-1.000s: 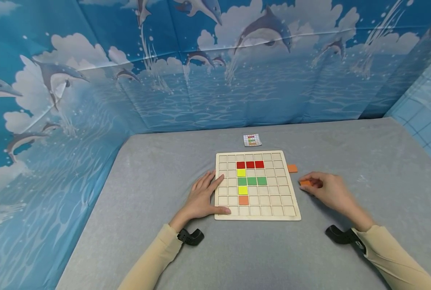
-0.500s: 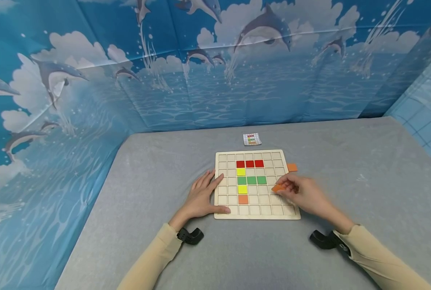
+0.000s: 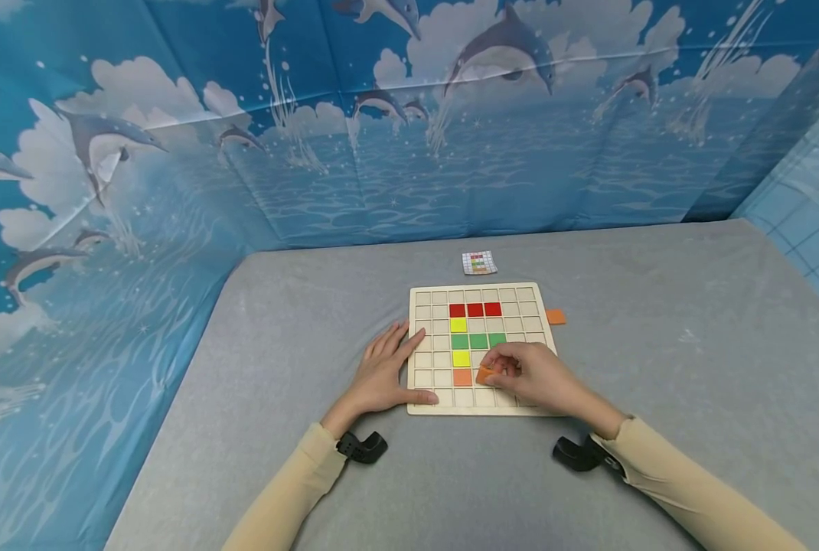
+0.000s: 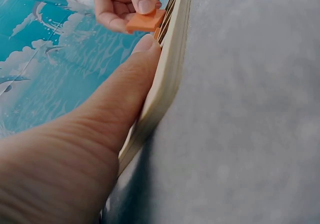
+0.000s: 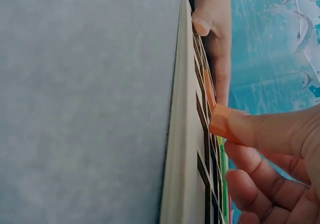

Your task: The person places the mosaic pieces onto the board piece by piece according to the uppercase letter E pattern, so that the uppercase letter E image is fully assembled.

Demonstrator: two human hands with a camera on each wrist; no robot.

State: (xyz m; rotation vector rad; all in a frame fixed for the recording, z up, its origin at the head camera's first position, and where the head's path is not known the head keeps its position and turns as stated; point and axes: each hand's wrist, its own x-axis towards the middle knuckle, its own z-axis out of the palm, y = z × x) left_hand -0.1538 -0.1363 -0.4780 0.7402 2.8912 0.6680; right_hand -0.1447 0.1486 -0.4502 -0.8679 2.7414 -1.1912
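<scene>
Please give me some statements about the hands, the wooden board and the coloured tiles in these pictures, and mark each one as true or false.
1. The right hand pinches an orange tile over the wooden board. True.
2. The left hand is lifted off the board. False: it rests at the board's left edge, thumb on the near corner.
3. Three red tiles lie in one row on the board. True.
4. No tile lies off the board. False: a spare orange tile lies on the grey table, right of the board.
5. The small pattern card lies beyond the board's far edge. True.
</scene>
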